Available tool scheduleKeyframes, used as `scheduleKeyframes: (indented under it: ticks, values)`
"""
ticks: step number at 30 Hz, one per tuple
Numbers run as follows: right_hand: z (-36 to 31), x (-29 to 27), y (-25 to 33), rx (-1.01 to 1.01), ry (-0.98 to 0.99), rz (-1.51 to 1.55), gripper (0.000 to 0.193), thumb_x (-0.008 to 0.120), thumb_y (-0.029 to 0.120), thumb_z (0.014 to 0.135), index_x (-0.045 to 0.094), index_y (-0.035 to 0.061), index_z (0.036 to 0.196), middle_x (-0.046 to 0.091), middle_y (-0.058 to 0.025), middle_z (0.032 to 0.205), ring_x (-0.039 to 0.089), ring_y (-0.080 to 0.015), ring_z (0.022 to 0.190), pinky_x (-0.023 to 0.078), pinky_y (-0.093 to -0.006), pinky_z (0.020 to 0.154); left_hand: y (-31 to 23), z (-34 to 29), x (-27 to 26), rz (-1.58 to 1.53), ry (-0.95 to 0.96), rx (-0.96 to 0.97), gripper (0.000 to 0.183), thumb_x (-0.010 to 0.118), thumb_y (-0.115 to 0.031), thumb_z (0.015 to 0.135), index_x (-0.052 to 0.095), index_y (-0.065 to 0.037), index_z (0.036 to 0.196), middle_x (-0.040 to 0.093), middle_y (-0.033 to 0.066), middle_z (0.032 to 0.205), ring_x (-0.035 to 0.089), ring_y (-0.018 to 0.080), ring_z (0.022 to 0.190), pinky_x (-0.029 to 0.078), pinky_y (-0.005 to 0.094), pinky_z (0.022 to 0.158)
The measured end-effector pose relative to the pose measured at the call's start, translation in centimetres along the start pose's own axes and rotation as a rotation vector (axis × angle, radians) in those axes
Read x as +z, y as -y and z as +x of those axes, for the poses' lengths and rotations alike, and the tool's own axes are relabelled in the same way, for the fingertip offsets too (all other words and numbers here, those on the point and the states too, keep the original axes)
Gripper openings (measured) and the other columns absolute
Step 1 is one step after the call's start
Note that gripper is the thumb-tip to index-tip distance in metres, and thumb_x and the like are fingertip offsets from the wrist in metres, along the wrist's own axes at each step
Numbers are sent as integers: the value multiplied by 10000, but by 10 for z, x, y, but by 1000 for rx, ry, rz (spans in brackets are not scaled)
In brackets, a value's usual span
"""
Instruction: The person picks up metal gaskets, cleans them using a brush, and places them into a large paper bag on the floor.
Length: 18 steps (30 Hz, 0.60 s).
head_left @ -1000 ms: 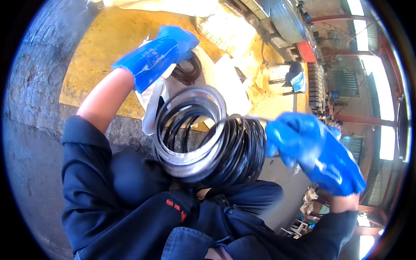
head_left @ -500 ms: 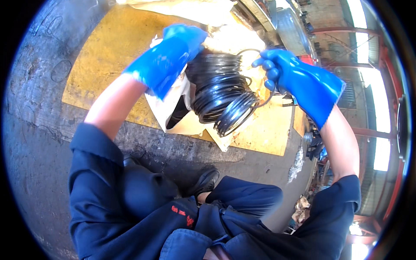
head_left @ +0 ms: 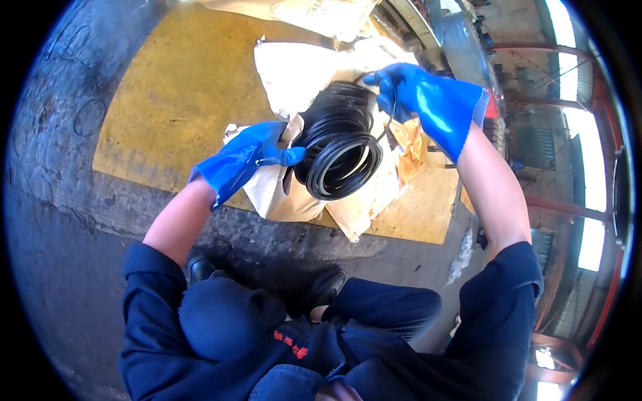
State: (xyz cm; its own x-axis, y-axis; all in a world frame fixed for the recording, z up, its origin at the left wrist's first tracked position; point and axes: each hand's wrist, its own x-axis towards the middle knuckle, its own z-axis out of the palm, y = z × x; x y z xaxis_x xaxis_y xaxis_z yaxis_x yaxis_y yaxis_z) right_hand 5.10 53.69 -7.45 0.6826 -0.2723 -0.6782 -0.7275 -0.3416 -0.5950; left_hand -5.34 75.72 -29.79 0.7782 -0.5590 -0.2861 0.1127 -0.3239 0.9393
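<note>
A bundle of thin, glossy black rings (head_left: 344,164) lies on opened brown paper wrapping (head_left: 287,200), its near end facing me. My left hand (head_left: 251,157), in a blue rubber glove, is at the bundle's left side over the paper. Its thumb reaches to the rings, apart from the fingers, and the fingertips are partly hidden by the paper. At the bundle's far right, my blue-gloved right hand (head_left: 401,90) pinches a thin black ring (head_left: 390,123), which curves down beside the others.
Under the paper lies a yellow board (head_left: 174,100) on the dark, stained floor (head_left: 60,234). Another paper-wrapped package (head_left: 307,15) sits at the far edge. Metal equipment (head_left: 461,47) stands at the far right. My shoes are close to the board's near edge.
My left hand has moved down and nearer, from the bundle's far left to its near left side. My right hand has shifted left. The nearest rings now face me more squarely.
</note>
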Motion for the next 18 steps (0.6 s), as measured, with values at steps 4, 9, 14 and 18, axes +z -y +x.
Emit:
scheduleKeyframes:
  ticks: [4,9,14,18]
  values:
    - [48,13,-23,-221,151,263,259,519,89,1019,629,-16,1229,694,-104,1092,706,-191,913,591,-271,705,22,19,-10,-18,237,-14,596,740,-561,892,708,-7,1110,729,185,986,666,293,967,486,414,886]
    - [109,25,-31,-437,369,-49,276,548,16,973,573,-55,1239,626,-158,1206,691,-239,968,602,-287,761,40,0,4,-183,193,-228,712,789,-487,885,613,49,1319,687,163,1212,630,243,1110,495,409,966]
    - [117,67,-62,-495,139,-447,286,583,62,958,590,-34,1227,631,-145,1194,673,-227,986,587,-291,785,37,-45,22,-442,61,-428,742,801,-468,873,567,33,1367,675,144,1198,634,229,1065,511,393,921]
    - [109,72,-73,-537,111,-584,297,610,99,945,604,-17,1218,634,-135,1184,660,-218,1001,575,-294,804,61,-52,38,-443,5,-448,770,795,-489,867,543,11,1396,674,119,1165,634,197,959,512,351,746]
